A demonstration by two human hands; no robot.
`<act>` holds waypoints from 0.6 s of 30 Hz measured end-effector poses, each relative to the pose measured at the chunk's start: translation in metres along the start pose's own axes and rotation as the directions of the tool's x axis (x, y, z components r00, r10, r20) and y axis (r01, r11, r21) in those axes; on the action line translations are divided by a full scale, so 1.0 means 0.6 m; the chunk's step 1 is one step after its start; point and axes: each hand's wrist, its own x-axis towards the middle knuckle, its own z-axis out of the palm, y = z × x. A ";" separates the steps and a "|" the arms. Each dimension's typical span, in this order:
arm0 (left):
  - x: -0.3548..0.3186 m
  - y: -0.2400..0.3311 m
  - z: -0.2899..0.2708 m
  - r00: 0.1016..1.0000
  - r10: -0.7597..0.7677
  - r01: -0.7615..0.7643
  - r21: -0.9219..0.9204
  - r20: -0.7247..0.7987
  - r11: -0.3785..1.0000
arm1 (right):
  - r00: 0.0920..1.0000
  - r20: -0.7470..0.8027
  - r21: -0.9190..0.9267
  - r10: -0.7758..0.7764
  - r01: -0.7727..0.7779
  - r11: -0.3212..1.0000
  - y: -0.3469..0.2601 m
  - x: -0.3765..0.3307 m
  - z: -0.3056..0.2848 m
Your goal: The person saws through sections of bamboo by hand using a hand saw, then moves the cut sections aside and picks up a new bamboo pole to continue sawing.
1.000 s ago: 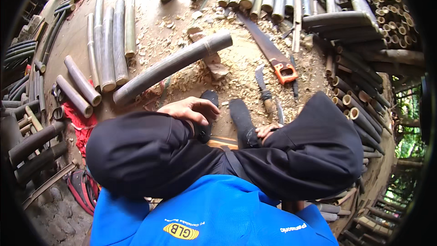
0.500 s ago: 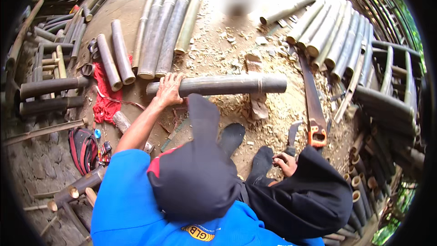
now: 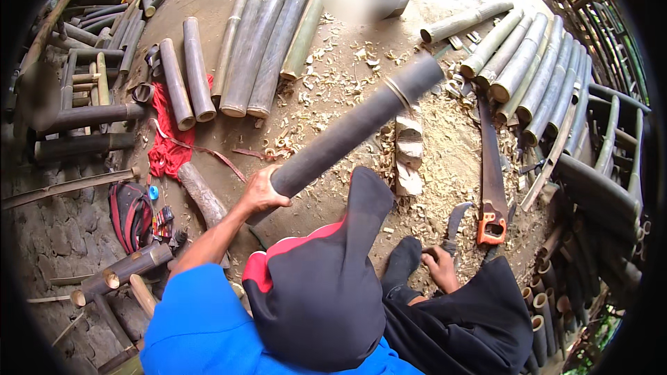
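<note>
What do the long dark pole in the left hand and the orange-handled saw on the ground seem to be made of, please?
The pole looks like bamboo: a round, hollow-ended culm with a matt dark grey-green skin and a pale node ring. The saw seems to have a dull, rusty-brown steel blade and an orange handle, probably plastic.

Blue shirt, dark trousers

A short blue sleeve [image 3: 201,305] ends above the bare forearm; black trousers [image 3: 326,292] show a red patch beside that sleeve, and dark shoes [image 3: 403,264].

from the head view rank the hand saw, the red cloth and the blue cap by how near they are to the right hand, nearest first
1. Hand saw: just right of and above the right hand, its orange handle closest.
2. Red cloth: far across on the left, beside the short bamboo pieces.
3. Blue cap: left too, by the bag, slightly farther than the cloth, a close call.
</note>
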 end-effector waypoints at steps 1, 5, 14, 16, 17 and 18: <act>-0.007 -0.005 -0.004 0.998 -0.028 0.025 -0.049 -0.048 0.998 | 0.999 0.039 -0.038 0.016 -0.015 0.999 0.000 -0.006 0.006; 0.058 0.044 -0.094 0.979 -0.030 0.000 -0.151 -0.201 0.989 | 0.991 0.137 -0.075 0.009 0.001 0.997 0.006 -0.010 0.032; 0.401 0.089 -0.222 0.851 -0.281 0.356 0.093 -0.443 0.930 | 0.998 0.010 -0.049 -0.054 0.055 0.997 -0.056 0.028 0.006; 0.427 0.069 -0.210 0.830 -0.326 0.434 0.156 -0.453 0.887 | 0.999 -0.031 0.036 -0.022 0.023 0.999 -0.048 0.026 0.000; 0.432 0.051 -0.210 0.776 -0.325 0.459 0.132 -0.540 0.878 | 1.000 -0.014 -0.001 -0.012 0.012 1.000 -0.043 0.027 -0.001; 0.434 0.057 -0.204 0.725 -0.319 0.472 0.104 -0.611 0.875 | 1.000 -0.017 -0.004 -0.011 0.011 1.000 -0.033 0.023 0.000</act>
